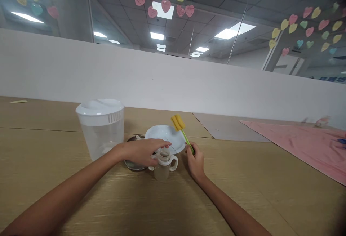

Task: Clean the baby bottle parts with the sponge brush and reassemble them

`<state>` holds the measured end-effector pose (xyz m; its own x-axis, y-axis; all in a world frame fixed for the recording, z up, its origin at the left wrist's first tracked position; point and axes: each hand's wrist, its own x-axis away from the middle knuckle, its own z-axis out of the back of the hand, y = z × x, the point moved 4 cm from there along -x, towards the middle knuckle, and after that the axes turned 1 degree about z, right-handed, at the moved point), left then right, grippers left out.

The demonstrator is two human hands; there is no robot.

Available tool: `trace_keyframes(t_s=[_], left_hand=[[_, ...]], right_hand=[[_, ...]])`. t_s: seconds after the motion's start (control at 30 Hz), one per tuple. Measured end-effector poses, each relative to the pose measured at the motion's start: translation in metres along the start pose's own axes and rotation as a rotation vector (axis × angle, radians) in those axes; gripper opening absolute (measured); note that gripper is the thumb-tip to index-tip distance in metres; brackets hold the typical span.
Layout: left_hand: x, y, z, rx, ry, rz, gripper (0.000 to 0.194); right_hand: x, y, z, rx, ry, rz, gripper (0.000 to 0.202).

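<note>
A baby bottle [161, 173] with white handles on both sides stands upright on the table, its mouth uncovered. My left hand [143, 152] is at the bottle's left side, thumb by the neck and fingers stretched out past the rim; whether it touches the bottle is hard to tell. In my right hand [195, 161] is a bottle brush [178, 122], gripped by its green handle with the yellow sponge head tilted up to the left. Behind the bottle lies a white plate [154, 131]. A metal dish [135, 167] is partly hidden under my left hand.
To the left stands a clear bucket [101, 135] with a white lid, apparently holding water. A pink cloth [305, 146] covers the table's right side, with a small clear object [322, 121] near its far edge. A white wall [173, 81] runs behind the table.
</note>
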<state>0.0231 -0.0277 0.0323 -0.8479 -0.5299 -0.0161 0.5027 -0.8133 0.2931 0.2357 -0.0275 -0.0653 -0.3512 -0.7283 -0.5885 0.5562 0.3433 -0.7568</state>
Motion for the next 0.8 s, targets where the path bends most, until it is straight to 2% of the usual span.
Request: trace_keyframes(t_s=[0.1, 0.2, 0.3, 0.4, 0.5, 0.57, 0.7, 0.8], left_hand=[[-0.005, 0.005, -0.01, 0.061, -0.006, -0.032, 0.07], [-0.009, 0.005, -0.012, 0.113, 0.022, 0.0, 0.065], [-0.007, 0.009, -0.002, 0.194, 0.057, 0.008, 0.056], [-0.002, 0.009, 0.015, 0.331, 0.15, 0.012, 0.053], [0.002, 0.001, 0.03, 0.473, 0.295, 0.009, 0.053], [0.002, -0.007, 0.039, 0.464, 0.46, 0.015, 0.052], [0.003, -0.021, 0.049, 0.129, 0.804, 0.049, 0.05], [0.002, -0.029, 0.047, -0.119, 0.914, 0.02, 0.044]], right_hand=[[0.0, 0.0, -0.001, -0.013, -0.008, 0.013, 0.027], [0.002, -0.001, 0.0, -0.05, 0.018, 0.011, 0.026], [0.005, -0.004, 0.001, -0.105, 0.067, 0.035, 0.028], [0.01, -0.005, 0.001, -0.122, 0.131, 0.129, 0.025], [0.015, -0.002, 0.001, -0.095, 0.184, 0.231, 0.022], [0.018, -0.001, 0.0, -0.07, 0.188, 0.302, 0.021], [0.021, -0.007, -0.001, -0.013, 0.13, 0.47, 0.019], [0.02, -0.018, -0.001, 0.028, 0.042, 0.58, 0.021]])
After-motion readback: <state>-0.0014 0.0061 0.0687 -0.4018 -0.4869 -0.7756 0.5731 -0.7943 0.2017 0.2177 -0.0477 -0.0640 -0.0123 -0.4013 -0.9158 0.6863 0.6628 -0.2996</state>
